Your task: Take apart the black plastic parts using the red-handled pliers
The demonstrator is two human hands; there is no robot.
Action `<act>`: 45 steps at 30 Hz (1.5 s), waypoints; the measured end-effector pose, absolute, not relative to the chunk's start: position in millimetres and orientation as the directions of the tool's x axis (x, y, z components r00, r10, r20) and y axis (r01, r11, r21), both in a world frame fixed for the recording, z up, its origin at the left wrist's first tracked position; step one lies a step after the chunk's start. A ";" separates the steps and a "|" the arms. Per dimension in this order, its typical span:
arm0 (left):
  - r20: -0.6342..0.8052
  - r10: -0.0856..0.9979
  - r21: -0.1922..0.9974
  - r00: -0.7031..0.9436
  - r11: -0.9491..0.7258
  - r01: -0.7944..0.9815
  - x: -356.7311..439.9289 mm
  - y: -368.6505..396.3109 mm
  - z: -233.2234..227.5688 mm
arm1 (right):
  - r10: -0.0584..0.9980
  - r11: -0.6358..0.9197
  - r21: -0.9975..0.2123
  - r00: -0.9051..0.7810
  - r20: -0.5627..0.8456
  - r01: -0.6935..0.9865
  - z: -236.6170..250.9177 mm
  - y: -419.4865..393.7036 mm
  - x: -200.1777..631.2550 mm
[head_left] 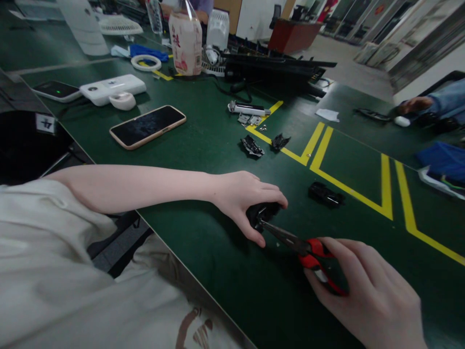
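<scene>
My left hand [250,201] is closed round a small black plastic part [262,213], pressing it down at the table top. In my right hand [370,286] are needle-nose pliers [311,252] with red and black handles. The tips of the pliers touch the black part, near my left thumb. Another dark plastic piece [326,195] lies to the right of my left hand. Beyond that hand are two broken-looking black fragments [252,146]. What the plier tips grip, if anything, is too small to tell.
A phone [148,127] lies at the left, with a white power bank [113,89] behind it. Yellow tape lines [352,192] mark the green table [203,276]. Metal parts [249,109], a peach-printed bottle [185,43] and dark panels stand farther back. Another person's hand [417,104] rests far right.
</scene>
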State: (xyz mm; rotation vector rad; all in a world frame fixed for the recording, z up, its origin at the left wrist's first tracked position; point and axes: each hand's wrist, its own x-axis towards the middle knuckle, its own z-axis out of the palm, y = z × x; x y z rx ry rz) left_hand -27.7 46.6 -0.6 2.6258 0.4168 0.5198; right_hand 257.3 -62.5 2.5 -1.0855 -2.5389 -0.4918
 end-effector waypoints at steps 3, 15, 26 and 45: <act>0.265 0.367 0.467 0.892 -0.858 0.214 -28.1 46.9 -0.4 | 0.639 0.639 0.167 -0.639 0.428 0.751 2.4 -64.3 256.6; 0.332 0.325 0.412 0.886 -0.895 0.174 -27.8 49.0 -2.4 | 0.754 0.647 -0.191 -0.582 0.304 0.738 -7.3 -54.5 260.7; 0.343 0.346 0.421 0.873 -0.888 0.187 -27.5 48.8 -3.6 | 0.764 0.634 -0.190 -0.569 0.304 0.750 -9.6 -55.6 261.3; 0.280 0.304 0.338 0.911 -0.919 0.203 -27.7 49.0 0.3 | 0.644 0.664 0.115 -0.642 0.416 0.739 -4.0 -59.0 258.0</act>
